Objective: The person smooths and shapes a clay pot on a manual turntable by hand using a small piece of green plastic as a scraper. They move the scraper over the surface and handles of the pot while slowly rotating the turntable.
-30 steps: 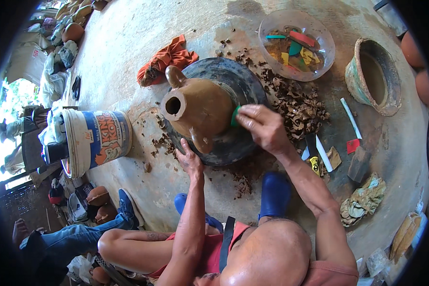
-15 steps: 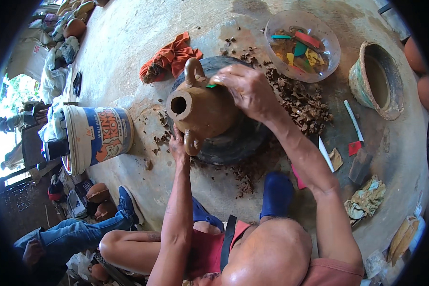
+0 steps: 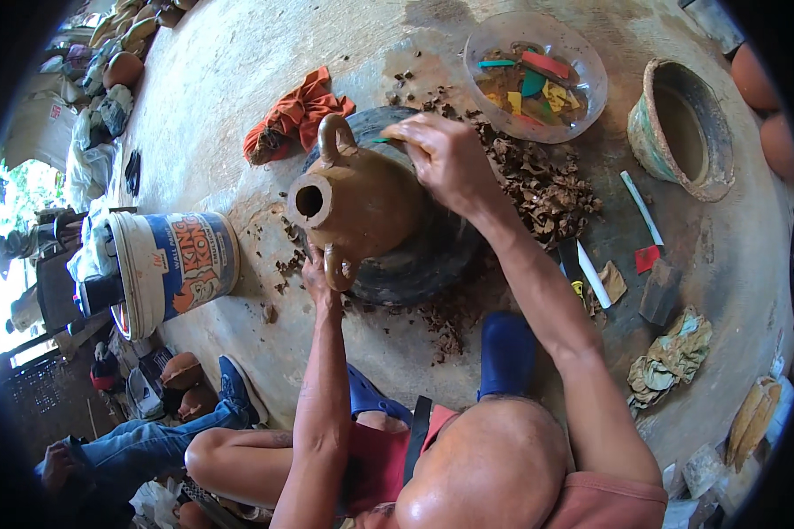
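A brown clay jug [image 3: 375,207] with two loop handles and a narrow neck sits on a dark round turntable [image 3: 403,284], its mouth toward the left. My left hand [image 3: 317,280] holds the jug low, beside the nearer handle; its fingers are partly hidden under the clay. Pinched in my right hand [image 3: 450,159] is a small green scraper [image 3: 381,139], mostly covered by the fingers. It is at the jug's far side, right of the farther handle.
Clay shavings [image 3: 547,189] lie right of the turntable. Beyond are a clear basin [image 3: 598,88] of coloured scrapers in murky water and a clay-crusted bowl [image 3: 648,132]. An orange cloth [image 3: 295,115] lies at far left, a paint bucket [image 3: 181,264] nearer. Another person's jeans-clad leg [image 3: 163,436] extends at lower left.
The whole scene has shifted slightly left in the view. My right hand with the green scraper has moved a little toward the farther side of the jug. My left hand stays at the jug.
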Demonstrator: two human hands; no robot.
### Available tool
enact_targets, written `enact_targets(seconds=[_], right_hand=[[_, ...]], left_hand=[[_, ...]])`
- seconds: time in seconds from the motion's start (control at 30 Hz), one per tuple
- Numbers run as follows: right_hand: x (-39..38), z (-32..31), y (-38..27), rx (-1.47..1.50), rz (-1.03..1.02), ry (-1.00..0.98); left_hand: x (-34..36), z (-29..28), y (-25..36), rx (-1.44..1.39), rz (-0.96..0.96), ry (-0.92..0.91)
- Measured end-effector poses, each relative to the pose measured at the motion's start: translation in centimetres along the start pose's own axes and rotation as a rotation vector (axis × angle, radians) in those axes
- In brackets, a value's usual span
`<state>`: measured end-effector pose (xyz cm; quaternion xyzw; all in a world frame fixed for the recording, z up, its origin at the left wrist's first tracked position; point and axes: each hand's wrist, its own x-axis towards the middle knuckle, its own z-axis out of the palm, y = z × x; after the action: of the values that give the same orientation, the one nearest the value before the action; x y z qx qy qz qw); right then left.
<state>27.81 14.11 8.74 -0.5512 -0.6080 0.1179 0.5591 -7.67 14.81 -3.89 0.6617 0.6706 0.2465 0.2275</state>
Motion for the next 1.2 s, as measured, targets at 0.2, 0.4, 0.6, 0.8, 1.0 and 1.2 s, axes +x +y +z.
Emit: enact_targets(seconds=[0.2, 0.4, 0.6, 0.8, 1.0, 1.2], right_hand=[[-2.3, -0.3, -3.1, -0.015, -0.03, -0.018], [-9.6, -0.9, -6.5, -0.125, -0.082, 0.033], [-4.9, -2.5, -5.4, -0.179, -0.332, 0.091], [-3.9, -1.7, -4.3, -0.19, -0.509, -0.05], [-11.0, -1.6, -2.7, -0.221, -0.323, -0.055], [-5.0, -1.5, -2.5, -0.16, -0.257, 0.129]], left_hand=[[-4.0, 1.3, 6.1, -0.177, -0.305, 0.076], [-5.8, 2.4, 5.6, -0.129, -0.606, 0.179], [-6.8, 2.7, 7.5, -0.169, -0.653, 0.175], [-7.4, 2.2, 8.8, -0.176, -0.701, 0.142], [-8.2, 2.8, 8.3, -0.417, -0.625, 0.092], [-8.4, 3.2, 3.7, -0.444, -0.65, 0.121]])
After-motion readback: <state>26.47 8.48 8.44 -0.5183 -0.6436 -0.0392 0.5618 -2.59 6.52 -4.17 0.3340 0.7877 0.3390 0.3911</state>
